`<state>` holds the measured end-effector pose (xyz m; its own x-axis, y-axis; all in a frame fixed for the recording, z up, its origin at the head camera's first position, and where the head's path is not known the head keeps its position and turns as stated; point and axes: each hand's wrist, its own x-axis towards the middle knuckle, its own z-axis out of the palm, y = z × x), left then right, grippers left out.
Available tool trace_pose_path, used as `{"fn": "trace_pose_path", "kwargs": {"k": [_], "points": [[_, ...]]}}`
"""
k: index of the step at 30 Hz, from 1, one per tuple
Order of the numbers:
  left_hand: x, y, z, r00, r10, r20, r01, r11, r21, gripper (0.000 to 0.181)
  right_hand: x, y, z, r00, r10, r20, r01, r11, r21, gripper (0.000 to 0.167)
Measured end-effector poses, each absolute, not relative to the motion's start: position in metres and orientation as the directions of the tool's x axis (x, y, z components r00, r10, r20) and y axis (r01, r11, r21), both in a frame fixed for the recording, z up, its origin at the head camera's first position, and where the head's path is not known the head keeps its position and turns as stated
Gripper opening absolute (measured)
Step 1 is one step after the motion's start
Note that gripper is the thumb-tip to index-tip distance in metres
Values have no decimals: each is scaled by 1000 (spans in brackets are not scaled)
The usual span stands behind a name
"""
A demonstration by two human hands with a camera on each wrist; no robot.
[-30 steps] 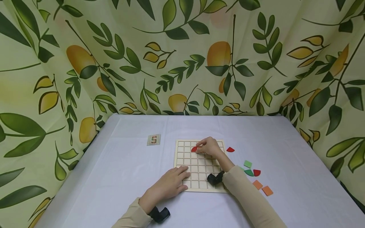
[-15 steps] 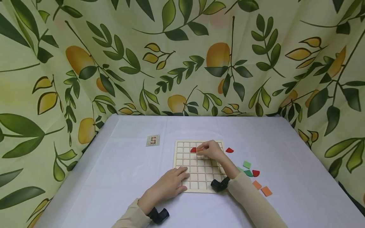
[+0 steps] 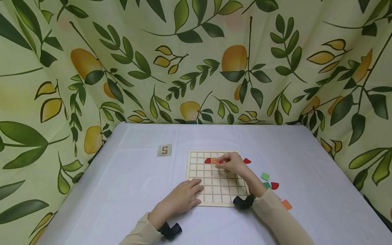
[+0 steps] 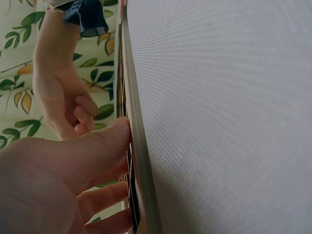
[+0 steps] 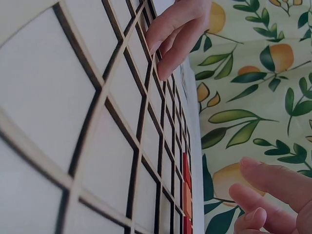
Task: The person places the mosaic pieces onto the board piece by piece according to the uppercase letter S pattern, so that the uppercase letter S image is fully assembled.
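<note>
A wooden grid board (image 3: 214, 205) lies on the table. My left hand (image 3: 180, 196) rests on its near left corner, fingers flat on the grid; in the left wrist view the thumb (image 4: 105, 139) touches the board's edge. In one far row sit a red quarter-round tile (image 3: 208, 160), an orange square tile (image 3: 214, 160) and another red tile (image 3: 220, 161), partly covered by my right hand (image 3: 234, 163). The right wrist view shows the right fingers (image 5: 268, 187) loosely bent, apart from these tiles, with nothing seen between them.
A small card (image 3: 164, 150) with an S-shaped pattern lies back left. Right of the board are a red tile (image 3: 247, 161), a light green square (image 3: 265, 176), a dark green tile (image 3: 267, 185), another red tile (image 3: 275, 185) and an orange square (image 3: 286, 204). A leaf-patterned curtain (image 3: 190, 68) hangs behind.
My right hand has set the orange square beside the first red tile and shifted right, where another red tile now shows in the row. The left hand has stayed put.
</note>
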<state>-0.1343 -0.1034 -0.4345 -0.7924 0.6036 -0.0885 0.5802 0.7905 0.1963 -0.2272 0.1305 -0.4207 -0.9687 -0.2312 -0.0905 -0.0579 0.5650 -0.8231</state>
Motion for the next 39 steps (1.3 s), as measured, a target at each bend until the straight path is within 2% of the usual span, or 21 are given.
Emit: {"fn": "trace_pose_path", "kwargs": {"k": [7, 19, 25, 39], "points": [[-134, -103, -435, -794, 601, -90, 576, 791, 204, 46, -219, 145, -416, -965, -258, -53, -92, 519, -850, 27], [-134, -103, -435, -788, 613, -63, 593, 782, 191, 45, -204, 165, -420, -977, -162, -137, 29, 538, -843, 31], [-134, -103, -436, -790, 609, -71, 587, 784, 203, 45, -190, 177, -424, -980, -154, -126, 18, 560, -829, 32], [-134, -104, -435, -785, 614, -77, 587, 778, 223, 46, -166, 222, -425, -983, -51, -175, 112, 585, -803, 38]]}}
